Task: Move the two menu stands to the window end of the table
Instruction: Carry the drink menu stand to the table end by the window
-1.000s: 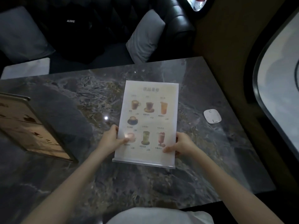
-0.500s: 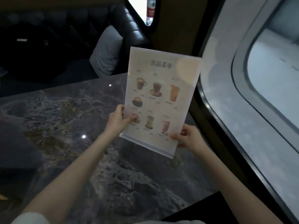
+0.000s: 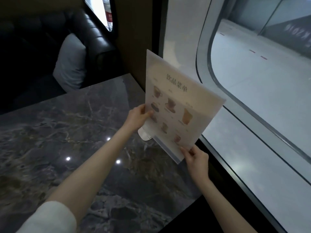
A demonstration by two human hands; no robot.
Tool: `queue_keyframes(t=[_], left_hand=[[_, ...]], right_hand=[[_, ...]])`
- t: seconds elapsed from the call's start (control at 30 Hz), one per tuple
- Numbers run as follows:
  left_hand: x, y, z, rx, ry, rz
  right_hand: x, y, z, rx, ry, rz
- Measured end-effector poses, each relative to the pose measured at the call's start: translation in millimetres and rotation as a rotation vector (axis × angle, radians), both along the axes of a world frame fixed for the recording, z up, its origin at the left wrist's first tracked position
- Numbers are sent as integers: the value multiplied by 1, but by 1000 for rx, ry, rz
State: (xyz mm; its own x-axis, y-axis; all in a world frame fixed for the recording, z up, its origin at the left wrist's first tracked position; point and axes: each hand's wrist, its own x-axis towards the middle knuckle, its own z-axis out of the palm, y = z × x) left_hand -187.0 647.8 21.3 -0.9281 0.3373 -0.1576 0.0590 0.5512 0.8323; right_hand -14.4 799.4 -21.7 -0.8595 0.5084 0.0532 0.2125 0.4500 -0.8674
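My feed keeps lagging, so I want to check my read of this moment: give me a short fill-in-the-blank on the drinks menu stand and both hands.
1. The drinks menu stand is held by ____ hands.
2. The left hand has its grip on the stand's ____ edge.
3. The right hand grips the stand near its ____ corner, by the clear base.
4. A small white device on the marble table lies partly ____ the stand.

Missing words: both; left; bottom right; behind
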Motion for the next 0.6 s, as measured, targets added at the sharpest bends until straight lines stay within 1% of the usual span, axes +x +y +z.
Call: queue_keyframes(t=[0.13, 0.23, 0.37, 0.6], left_hand=[[-3, 21, -6, 1, -38, -101], [-7, 30, -11, 18, -69, -141], [-8, 37, -18, 56, -123, -151], [-8, 38, -29, 57, -128, -152]], right_hand=[[6, 7, -14, -42, -14, -115], [8, 12, -22, -19, -42, -175], [9, 15, -27, 3, -75, -199], [9, 17, -35, 31, -120, -224]])
